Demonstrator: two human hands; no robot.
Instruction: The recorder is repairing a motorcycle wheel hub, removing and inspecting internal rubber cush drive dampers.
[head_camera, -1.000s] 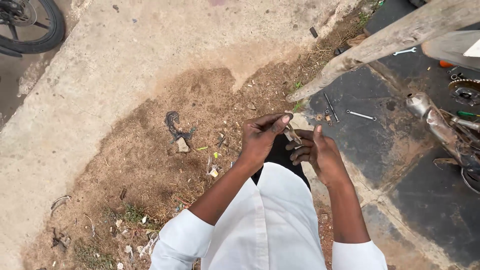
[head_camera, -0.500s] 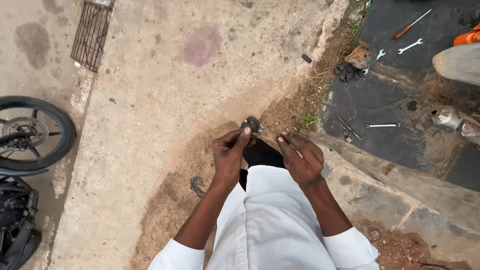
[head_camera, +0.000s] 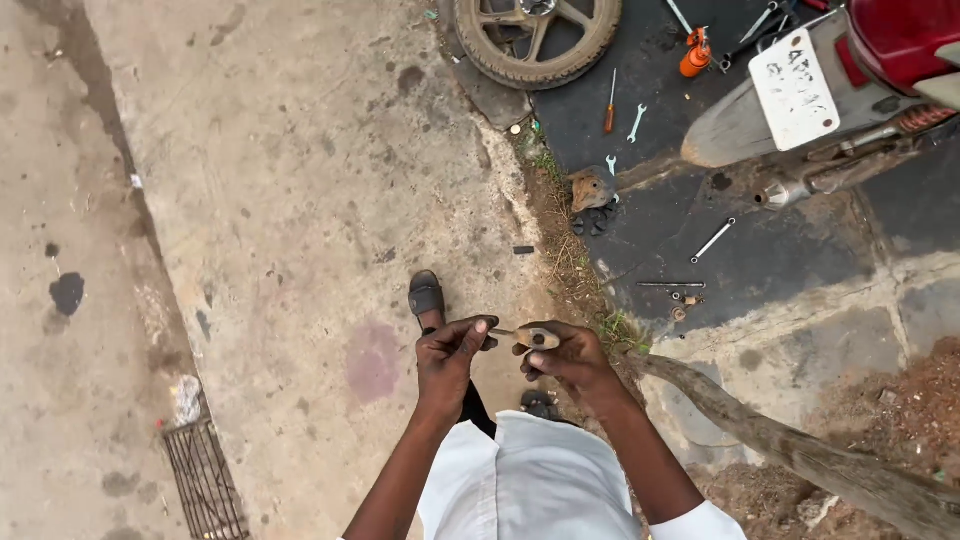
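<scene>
My right hand (head_camera: 572, 358) grips a small tan part (head_camera: 538, 338) above my sandal (head_camera: 426, 295); my left hand (head_camera: 450, 355) pinches its thin end. Wrenches (head_camera: 636, 122) lie untouched by the wheel (head_camera: 536, 40).

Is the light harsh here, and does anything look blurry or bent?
Head view: light is soft and even, no hard shadows or glare. The left hand and right hand with the small part look fairly sharp; the wheel and scooter bend slightly at the wide-angle edges.
</scene>
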